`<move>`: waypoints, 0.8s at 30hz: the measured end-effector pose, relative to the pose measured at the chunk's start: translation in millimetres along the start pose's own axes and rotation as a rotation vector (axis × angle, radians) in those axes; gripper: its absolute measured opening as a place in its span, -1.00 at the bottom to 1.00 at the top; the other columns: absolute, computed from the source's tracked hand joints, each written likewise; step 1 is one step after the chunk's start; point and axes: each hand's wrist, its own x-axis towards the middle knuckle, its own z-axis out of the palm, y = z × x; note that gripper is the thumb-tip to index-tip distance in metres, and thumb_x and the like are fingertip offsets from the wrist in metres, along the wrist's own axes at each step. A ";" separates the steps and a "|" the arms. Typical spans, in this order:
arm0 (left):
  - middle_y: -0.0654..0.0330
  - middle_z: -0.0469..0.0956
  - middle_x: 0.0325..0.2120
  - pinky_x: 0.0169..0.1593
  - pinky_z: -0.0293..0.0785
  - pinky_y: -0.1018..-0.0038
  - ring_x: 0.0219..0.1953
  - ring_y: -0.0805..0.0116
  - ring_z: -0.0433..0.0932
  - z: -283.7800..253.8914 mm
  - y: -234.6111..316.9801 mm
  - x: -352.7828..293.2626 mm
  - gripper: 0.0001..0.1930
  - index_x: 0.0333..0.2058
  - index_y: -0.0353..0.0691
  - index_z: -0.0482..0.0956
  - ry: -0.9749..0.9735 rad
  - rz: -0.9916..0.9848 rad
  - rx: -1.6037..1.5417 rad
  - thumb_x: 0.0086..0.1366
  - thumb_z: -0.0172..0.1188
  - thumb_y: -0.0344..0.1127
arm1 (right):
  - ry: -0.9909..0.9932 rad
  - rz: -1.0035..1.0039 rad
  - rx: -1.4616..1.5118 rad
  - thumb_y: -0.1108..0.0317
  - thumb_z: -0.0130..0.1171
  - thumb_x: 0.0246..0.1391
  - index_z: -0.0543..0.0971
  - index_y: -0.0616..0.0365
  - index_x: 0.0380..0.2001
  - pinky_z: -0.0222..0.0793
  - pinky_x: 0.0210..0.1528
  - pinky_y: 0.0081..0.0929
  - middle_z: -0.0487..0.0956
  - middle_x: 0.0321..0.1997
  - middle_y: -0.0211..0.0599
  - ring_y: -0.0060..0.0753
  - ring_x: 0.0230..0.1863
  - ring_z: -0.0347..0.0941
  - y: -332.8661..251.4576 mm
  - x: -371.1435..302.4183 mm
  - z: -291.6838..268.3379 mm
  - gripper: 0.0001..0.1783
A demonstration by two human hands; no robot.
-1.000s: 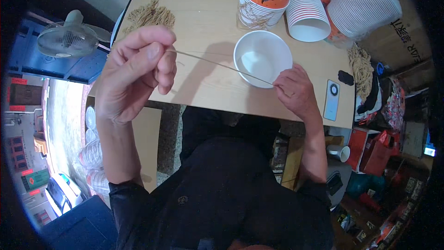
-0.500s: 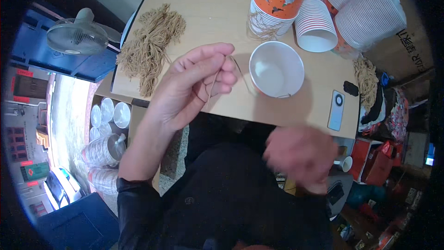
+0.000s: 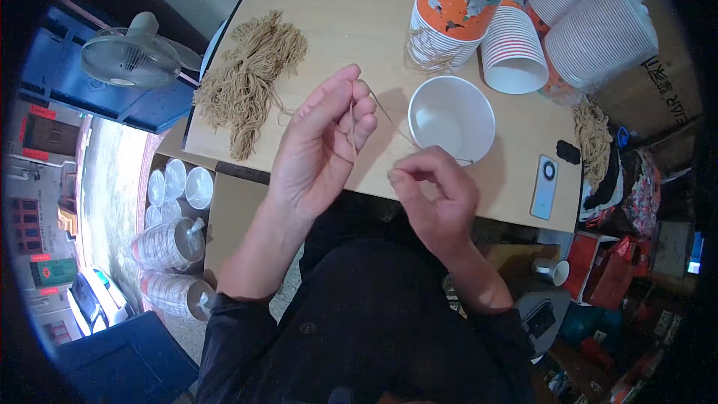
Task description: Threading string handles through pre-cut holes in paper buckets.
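Between thumb and fingertips my left hand pinches a thin tan cord, raised over the table's front edge. One part of the cord hangs down across the palm; another slants right toward the rim of a white paper bucket. The bucket stands with its mouth facing up. Just in front of it is my right hand, thumb and forefinger pressed together; whatever lies between them is too small to make out. A loose bundle of tan cords lies at the table's far left.
Stacked orange-and-white paper buckets stand at the back, beside more nested buckets and bagged stacks. A phone lies at the right near a black object. A fan stands left of the table.
My right hand has come up from over my lap to the front of the bucket, its fingers now pinched. My left hand keeps its pinch on the cord, shifted slightly left.
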 end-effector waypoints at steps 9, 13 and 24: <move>0.12 0.63 -0.18 -0.04 0.67 0.45 -0.15 0.39 0.66 14.8 -18.9 -5.6 -0.68 0.13 -0.36 0.47 0.055 0.216 0.156 0.47 0.13 -0.39 | -0.030 0.198 0.087 0.53 0.43 0.03 0.53 0.26 -0.18 0.55 -0.17 -0.55 0.63 -0.30 -0.35 -0.59 -0.27 0.59 6.5 -1.3 29.7 -0.69; 0.10 0.64 -0.17 -0.01 0.67 0.42 -0.14 0.37 0.66 14.5 -24.5 -7.0 -0.69 0.12 -0.35 0.48 0.075 0.258 0.173 0.46 0.14 -0.40 | 0.003 0.190 0.077 0.55 0.40 0.05 0.54 0.26 -0.22 0.55 -0.19 -0.57 0.62 -0.32 -0.37 -0.60 -0.28 0.60 4.3 0.6 34.1 -0.74; 0.04 0.56 0.03 0.18 0.47 0.37 0.09 0.29 0.55 -4.8 -4.5 -17.2 -0.58 0.23 -0.34 0.41 0.221 0.296 0.842 0.47 0.13 -0.32 | 0.042 -0.127 -0.152 0.64 0.35 0.01 0.61 0.22 -0.39 0.46 -0.36 -0.58 0.58 -0.41 -0.33 -0.54 -0.43 0.54 0.6 15.2 3.8 -0.86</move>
